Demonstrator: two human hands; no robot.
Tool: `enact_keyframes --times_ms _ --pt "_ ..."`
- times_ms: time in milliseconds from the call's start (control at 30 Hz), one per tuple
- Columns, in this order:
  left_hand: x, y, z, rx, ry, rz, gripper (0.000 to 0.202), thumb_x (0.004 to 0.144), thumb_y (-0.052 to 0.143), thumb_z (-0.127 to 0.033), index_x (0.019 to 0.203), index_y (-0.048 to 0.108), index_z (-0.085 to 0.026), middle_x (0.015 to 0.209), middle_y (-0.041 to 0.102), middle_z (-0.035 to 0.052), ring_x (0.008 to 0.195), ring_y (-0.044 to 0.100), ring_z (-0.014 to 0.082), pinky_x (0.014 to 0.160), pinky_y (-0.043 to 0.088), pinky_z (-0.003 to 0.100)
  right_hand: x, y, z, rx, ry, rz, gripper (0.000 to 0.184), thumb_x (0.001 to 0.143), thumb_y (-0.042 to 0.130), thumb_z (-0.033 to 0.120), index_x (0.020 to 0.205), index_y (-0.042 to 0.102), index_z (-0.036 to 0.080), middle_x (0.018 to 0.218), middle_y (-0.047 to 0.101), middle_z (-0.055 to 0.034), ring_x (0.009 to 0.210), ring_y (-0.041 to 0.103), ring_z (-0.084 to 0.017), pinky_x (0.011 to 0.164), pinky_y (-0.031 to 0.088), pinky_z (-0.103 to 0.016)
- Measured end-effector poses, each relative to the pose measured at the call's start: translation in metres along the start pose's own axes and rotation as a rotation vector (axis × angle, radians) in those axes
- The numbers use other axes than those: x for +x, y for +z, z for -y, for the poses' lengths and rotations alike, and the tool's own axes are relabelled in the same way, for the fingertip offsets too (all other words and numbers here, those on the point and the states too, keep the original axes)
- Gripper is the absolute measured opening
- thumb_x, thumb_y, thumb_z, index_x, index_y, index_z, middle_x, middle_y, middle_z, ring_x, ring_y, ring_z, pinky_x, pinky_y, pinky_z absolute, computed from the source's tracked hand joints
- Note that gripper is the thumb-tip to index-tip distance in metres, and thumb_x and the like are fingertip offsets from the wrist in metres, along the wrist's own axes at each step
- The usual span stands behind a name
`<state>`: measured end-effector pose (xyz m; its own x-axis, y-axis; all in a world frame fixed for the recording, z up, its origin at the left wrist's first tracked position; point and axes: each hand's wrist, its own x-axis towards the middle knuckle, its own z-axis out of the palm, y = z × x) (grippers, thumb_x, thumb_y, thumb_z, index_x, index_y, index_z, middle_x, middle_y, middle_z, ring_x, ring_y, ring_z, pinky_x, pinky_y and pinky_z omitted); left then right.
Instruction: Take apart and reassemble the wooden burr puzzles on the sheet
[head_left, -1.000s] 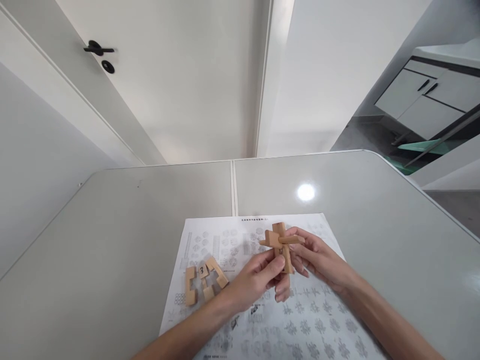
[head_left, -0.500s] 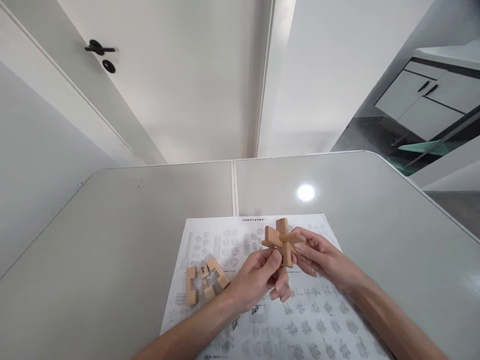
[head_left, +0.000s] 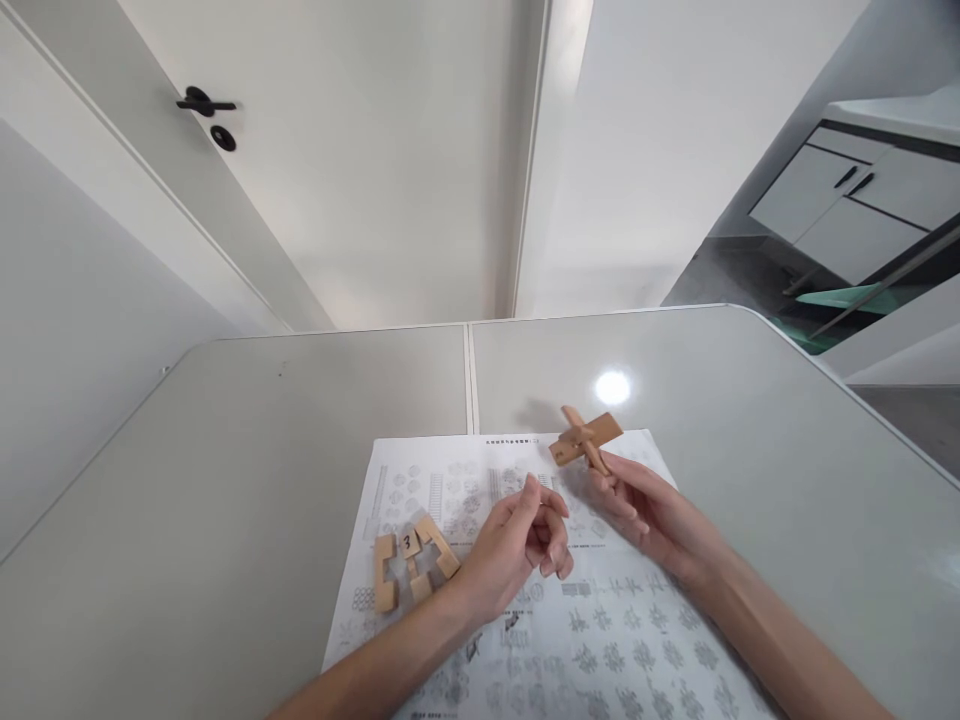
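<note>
Joined notched wooden puzzle pieces (head_left: 587, 438) form a cross, raised over the far edge of the printed sheet (head_left: 525, 640). My right hand (head_left: 637, 505) grips this wooden puzzle by its near end, fingers closed on it. Apart from it, my left hand (head_left: 525, 545) hovers above the sheet, thumb up and fingers loosely curled with nothing between them. Left of that hand lie loose notched wooden pieces: one upright on the page (head_left: 385, 572), a middle one marked 3 (head_left: 409, 543), and a slanted one (head_left: 439, 546).
The sheet carries rows of small diagrams and lies on a grey table (head_left: 225, 480) with a pale seam (head_left: 471, 380) across it. Beyond the table stands a white door (head_left: 390, 160) with a black handle (head_left: 202, 103). A white cabinet (head_left: 862, 190) is at the far right.
My left hand has let go of the wooden puzzle and dropped slightly away. My right hand has turned the puzzle and carried it a little up and right. The loose pieces stay put.
</note>
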<state>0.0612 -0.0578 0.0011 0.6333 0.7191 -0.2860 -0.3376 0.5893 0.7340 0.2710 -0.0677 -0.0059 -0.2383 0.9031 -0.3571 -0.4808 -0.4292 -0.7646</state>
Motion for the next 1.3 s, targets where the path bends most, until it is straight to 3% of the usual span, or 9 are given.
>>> enact_keyframes --times_ms 233,700,900,967,1133,1300 --pt "0.0 0.0 0.0 0.003 -0.013 -0.004 0.054 0.097 0.061 -0.07 0.086 0.06 -0.017 0.055 0.049 -0.0061 0.048 0.038 0.0087 0.06 0.045 0.029 0.009 -0.012 -0.004 0.33 -0.138 -0.118 0.019 0.094 0.078 0.027 0.091 0.06 0.023 0.077 0.048 0.0033 0.05 0.03 -0.007 0.034 0.042 -0.013" --pt "0.0 -0.001 0.0 0.004 -0.025 0.013 0.049 0.099 0.062 -0.065 0.088 0.061 -0.017 0.057 0.05 -0.0056 0.05 0.039 0.0087 0.062 0.046 0.029 0.011 -0.013 -0.01 0.472 -0.118 -0.159 0.023 0.087 0.088 0.024 0.094 0.067 0.019 0.075 0.068 0.0023 0.042 0.042 -0.003 0.03 0.044 -0.009" --pt "0.0 -0.002 -0.002 0.078 -0.026 0.041 0.049 0.1 0.06 -0.065 0.089 0.059 -0.018 0.058 0.052 -0.0057 0.05 0.041 0.0092 0.064 0.047 0.03 0.006 0.003 -0.01 0.27 -0.021 -0.118 0.033 0.089 0.085 0.047 0.091 0.069 0.019 0.064 0.063 0.0045 0.035 0.03 0.0 0.026 0.03 -0.01" --pt "-0.001 -0.001 -0.003 0.143 -0.018 0.084 0.047 0.101 0.059 -0.064 0.091 0.059 -0.018 0.059 0.053 -0.0053 0.051 0.043 0.0096 0.066 0.047 0.03 0.002 0.012 -0.01 0.137 0.027 -0.068 0.036 0.091 0.083 0.049 0.084 0.067 0.018 0.064 0.063 0.0035 0.036 0.033 -0.001 0.028 0.028 -0.01" --pt "-0.009 0.008 -0.002 0.386 0.016 0.151 0.041 0.101 0.061 -0.057 0.088 0.057 -0.019 0.065 0.055 -0.0025 0.057 0.05 0.0113 0.064 0.045 0.029 -0.003 0.025 -0.011 -0.037 0.006 0.059 0.036 0.093 0.081 0.047 0.081 0.062 0.019 0.068 0.062 0.0033 0.047 0.053 -0.006 0.042 0.044 -0.016" --pt "-0.026 0.02 -0.009 0.678 0.085 0.247 0.019 0.1 0.058 -0.03 0.086 0.06 -0.018 0.065 0.06 -0.0016 0.059 0.056 0.0116 0.067 0.049 0.028 -0.002 0.02 -0.012 -0.082 -0.004 0.051 0.031 0.096 0.079 0.045 0.086 0.062 0.02 0.079 0.064 0.0024 0.053 0.053 -0.007 0.047 0.048 -0.019"
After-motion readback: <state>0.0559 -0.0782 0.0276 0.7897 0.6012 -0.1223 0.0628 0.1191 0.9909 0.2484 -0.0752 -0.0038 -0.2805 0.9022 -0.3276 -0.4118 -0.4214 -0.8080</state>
